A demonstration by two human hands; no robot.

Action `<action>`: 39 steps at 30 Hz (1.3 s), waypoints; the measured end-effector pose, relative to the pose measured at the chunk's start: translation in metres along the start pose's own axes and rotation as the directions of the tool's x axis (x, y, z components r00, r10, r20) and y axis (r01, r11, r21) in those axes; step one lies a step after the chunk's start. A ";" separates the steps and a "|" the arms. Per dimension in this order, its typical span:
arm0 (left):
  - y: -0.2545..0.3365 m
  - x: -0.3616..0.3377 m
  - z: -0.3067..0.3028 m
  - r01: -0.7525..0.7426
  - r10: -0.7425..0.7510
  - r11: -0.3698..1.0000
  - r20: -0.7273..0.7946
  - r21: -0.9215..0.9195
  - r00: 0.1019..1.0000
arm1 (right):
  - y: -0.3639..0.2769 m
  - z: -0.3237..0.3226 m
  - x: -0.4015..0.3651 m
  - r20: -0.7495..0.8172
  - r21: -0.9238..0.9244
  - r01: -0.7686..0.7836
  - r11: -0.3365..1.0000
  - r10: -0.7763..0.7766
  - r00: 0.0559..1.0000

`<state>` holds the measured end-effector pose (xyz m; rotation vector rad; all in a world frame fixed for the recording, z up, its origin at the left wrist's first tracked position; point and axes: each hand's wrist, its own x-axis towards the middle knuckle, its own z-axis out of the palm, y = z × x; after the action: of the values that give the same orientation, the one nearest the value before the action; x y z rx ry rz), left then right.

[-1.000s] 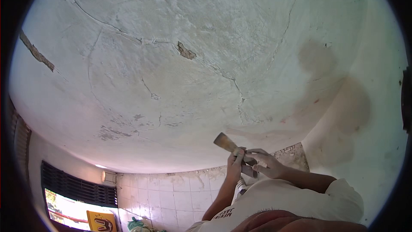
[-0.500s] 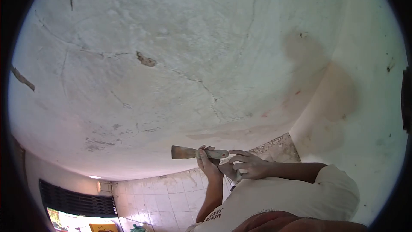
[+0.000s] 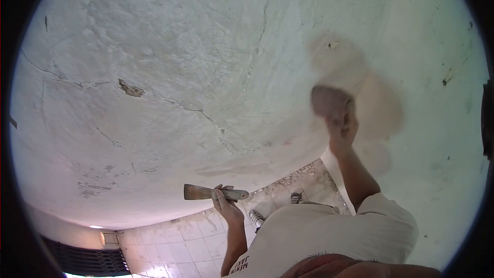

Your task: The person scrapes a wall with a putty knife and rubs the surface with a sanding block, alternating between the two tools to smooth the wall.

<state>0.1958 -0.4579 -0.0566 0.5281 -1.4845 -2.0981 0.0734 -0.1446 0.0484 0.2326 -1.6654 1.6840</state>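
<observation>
Head view: grips one scraper [image 3: 206, 192] in closed left hand [image 3: 225, 207], low and near, long axis level, blade pointing left. Holds right hand [image 3: 342, 123] high at right against wall [image 3: 180, 46], closed on one blurred brownish pad [image 3: 327, 100], well apart from scraper. Puts right hand nearer wall.

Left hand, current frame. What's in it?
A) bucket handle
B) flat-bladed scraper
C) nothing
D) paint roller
B: the left hand is closed round the handle of a flat-bladed scraper, while the right hand is raised at the wall, gripping a blurred brownish piece.
</observation>
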 end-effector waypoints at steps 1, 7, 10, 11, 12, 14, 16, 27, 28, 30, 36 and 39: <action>-0.001 0.000 0.003 0.005 -0.005 1.000 0.005 0.001 1.000 | -0.009 -0.003 0.023 -0.044 -0.084 0.136 0.987 -0.140 0.989; -0.003 0.000 0.010 0.015 -0.014 1.000 0.037 -0.025 0.999 | -0.023 -0.003 0.099 -0.057 -0.325 0.495 0.806 -0.539 0.840; -0.003 0.000 0.010 0.030 -0.029 0.999 0.028 -0.013 0.999 | -0.022 0.004 0.105 0.008 -0.389 0.505 0.771 -0.545 0.838; -0.003 0.000 0.009 0.028 -0.028 1.000 0.026 -0.010 0.999 | -0.023 0.008 0.106 0.028 -0.431 0.515 0.741 -0.559 0.829; -0.003 -0.001 0.009 0.027 -0.026 1.000 0.023 -0.007 0.999 | -0.024 0.011 0.107 0.049 -0.471 0.524 0.709 -0.572 0.819; -0.004 -0.001 0.009 0.023 -0.023 1.000 0.015 -0.004 1.000 | -0.021 0.018 0.104 0.023 -0.466 0.517 0.718 -0.574 0.818; -0.005 -0.002 0.009 0.020 -0.020 1.000 0.006 -0.005 1.000 | -0.011 0.023 0.099 0.031 -0.467 0.544 0.697 -0.602 0.798; -0.006 0.000 0.020 -0.031 0.031 0.999 0.042 -0.016 0.999 | -0.006 0.029 0.101 0.080 -0.457 0.626 0.632 -0.671 0.737; -0.005 0.000 0.021 -0.047 0.048 0.999 0.043 -0.026 0.998 | -0.006 0.030 0.100 0.077 -0.457 0.616 0.641 -0.662 0.745; -0.008 0.002 0.018 -0.031 0.038 0.997 0.085 -0.074 0.996 | -0.006 0.032 0.095 0.074 -0.452 0.601 0.659 -0.644 0.762; -0.008 -0.002 0.010 0.072 -0.035 0.993 0.352 -0.092 0.935 | 0.002 0.037 -0.023 0.343 -0.133 0.271 0.953 -0.212 0.915; -0.002 -0.003 0.004 0.162 -0.103 0.985 0.549 -0.061 0.830 | -0.014 0.051 -0.081 0.684 0.075 -0.440 0.895 0.275 0.676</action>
<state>0.1956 -0.4528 -0.0575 -0.0274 -1.6509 -2.5639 0.1205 -0.2233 0.0175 0.7333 -2.1175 2.2882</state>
